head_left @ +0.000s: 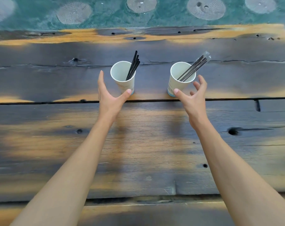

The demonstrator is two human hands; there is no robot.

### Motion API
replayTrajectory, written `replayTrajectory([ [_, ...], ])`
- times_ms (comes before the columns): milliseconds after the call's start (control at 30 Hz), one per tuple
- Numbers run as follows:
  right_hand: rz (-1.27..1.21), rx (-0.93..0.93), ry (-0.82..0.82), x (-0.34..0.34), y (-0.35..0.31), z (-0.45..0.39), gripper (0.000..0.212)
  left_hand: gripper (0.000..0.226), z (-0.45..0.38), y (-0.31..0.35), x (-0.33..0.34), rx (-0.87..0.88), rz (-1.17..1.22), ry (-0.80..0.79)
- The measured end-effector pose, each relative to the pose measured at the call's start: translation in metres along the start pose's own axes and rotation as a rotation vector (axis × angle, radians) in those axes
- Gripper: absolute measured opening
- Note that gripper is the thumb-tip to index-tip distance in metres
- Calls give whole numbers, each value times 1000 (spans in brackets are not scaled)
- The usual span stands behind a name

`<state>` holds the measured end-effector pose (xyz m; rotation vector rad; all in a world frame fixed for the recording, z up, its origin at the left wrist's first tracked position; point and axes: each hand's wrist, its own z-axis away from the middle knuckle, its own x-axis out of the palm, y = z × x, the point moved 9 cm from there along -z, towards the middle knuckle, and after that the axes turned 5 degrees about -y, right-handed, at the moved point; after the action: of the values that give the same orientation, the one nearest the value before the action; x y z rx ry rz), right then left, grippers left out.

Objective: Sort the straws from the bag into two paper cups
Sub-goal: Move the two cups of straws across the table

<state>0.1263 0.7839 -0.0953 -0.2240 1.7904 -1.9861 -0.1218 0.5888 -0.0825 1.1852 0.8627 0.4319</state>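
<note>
a: obs, head view. two paper cups upright on the dark wood table [146,144], well apart, side by side. left cup [123,77] holds bare black straws [133,66] leaning to its right rim, tips above the rim. right cup [181,79] holds dark straws in a clear bag [194,66], bundle leaning right, the bag's end sticking well past the rim.

b: hands?

a: left hand [108,93] spread wide, fingers straight up on the cup's left side, thumb stretched to the cup's base. fingers stand apart from the cup wall. whether the thumb tip touches the base, cannot tell. right hand [193,97] also spread, fingers loosely bent at the right cup's right side, thumb tip at the cup's base. no grip on either cup.

b: anything loose on the table?

a: only the two cups seen. beyond the far edge, a teal floor [105,17] with pale round patches.
</note>
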Motion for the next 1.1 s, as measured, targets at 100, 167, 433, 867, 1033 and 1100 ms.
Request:
replayTrajectory([
  [100, 84, -10, 30, -9, -28, 31, 98, 103, 32, 31, -18, 76, -78, 38],
  [167, 179, -83, 52, -16, -57, 55, 97, 97, 60, 58, -33, 134, -133, 70],
  [433, 596, -440, 87, -38, -190, 167, 91, 84, 189, 168, -86, 380, -420, 116],
  [867, 747, -708, 86, -78, -317, 332, 90, 85, 363, 302, -145, 718, -681, 280],
  [1033, 726, -771, 97, -90, -340, 361, 90, 88, 389, 319, -154, 727, -699, 329],
  [1100, 725, -779, 103, -92, -344, 369, 90, 88, 395, 323, -156, 742, -714, 337],
])
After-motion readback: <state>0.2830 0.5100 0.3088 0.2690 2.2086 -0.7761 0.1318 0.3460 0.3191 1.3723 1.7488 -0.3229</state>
